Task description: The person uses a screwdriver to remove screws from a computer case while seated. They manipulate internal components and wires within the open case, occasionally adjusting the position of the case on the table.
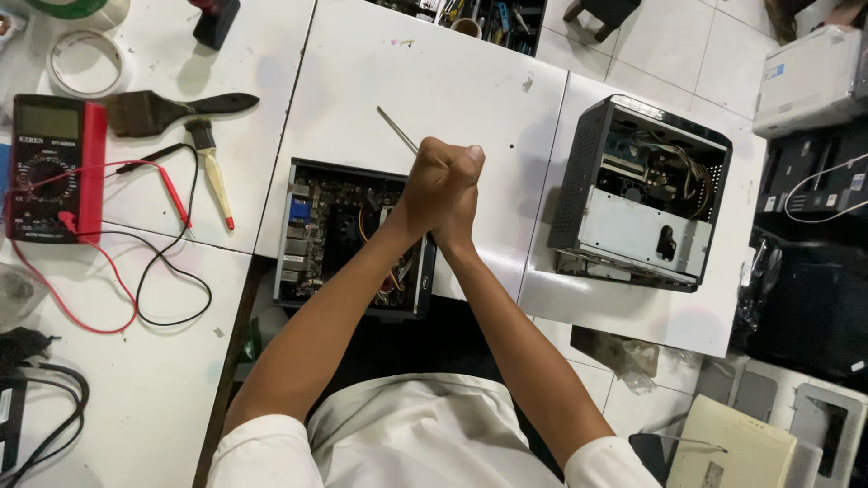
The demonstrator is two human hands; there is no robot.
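Observation:
My left hand [427, 185] and my right hand [459, 192] are clasped together above the white table, right over the open small computer case with its circuit board [339, 230]. A thin metal rod, probably a screwdriver shaft [396, 129], sticks out up and left from the clasped hands. Which hand grips it is hidden. The board shows connectors along its left side and orange wires near my left wrist.
An open black computer chassis [642, 190] lies on the right table. At left are a red multimeter [50, 167] with red and black leads, two brushes [172, 110], and a tape roll [84, 61]. Grey and cream boxes [809, 77] stand on the floor.

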